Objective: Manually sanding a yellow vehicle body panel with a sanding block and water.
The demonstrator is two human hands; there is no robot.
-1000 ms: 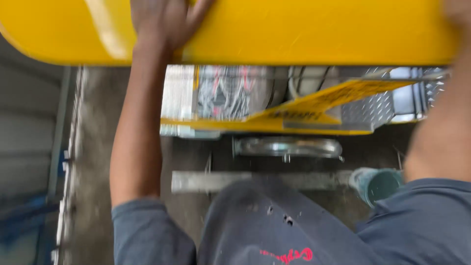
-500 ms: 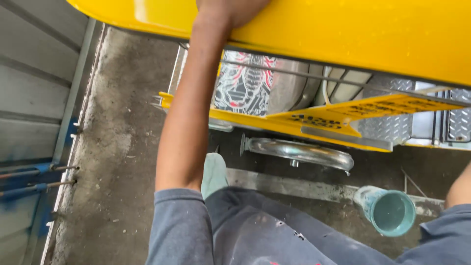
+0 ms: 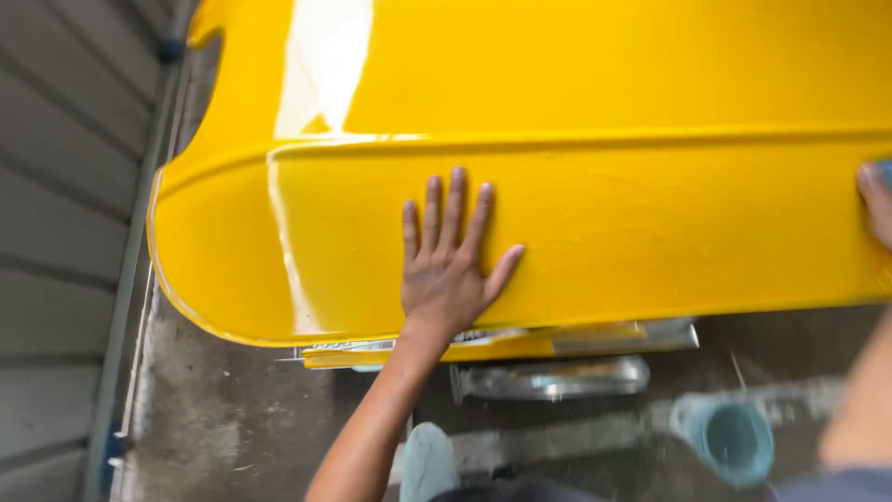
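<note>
A large glossy yellow body panel (image 3: 595, 139) fills the upper part of the head view. My left hand (image 3: 451, 256) lies flat on its rounded lower face, palm down, fingers spread and pointing up. My right hand (image 3: 875, 200) shows only at the right edge, fingers resting on the same panel, with a sliver of something blue above them. What the right hand holds, if anything, is cut off by the frame.
Below the panel a chrome pipe (image 3: 553, 378) runs sideways over a grey concrete floor (image 3: 223, 418). A teal cup (image 3: 729, 437) stands at lower right. A grey ribbed metal wall (image 3: 65, 232) closes off the left side. A light shoe tip (image 3: 427, 460) shows at the bottom.
The view has tilted up, so the yellow panel now fills most of the frame. My left hand stays pressed on the panel and now shows in full. The cup has slid toward the bottom right.
</note>
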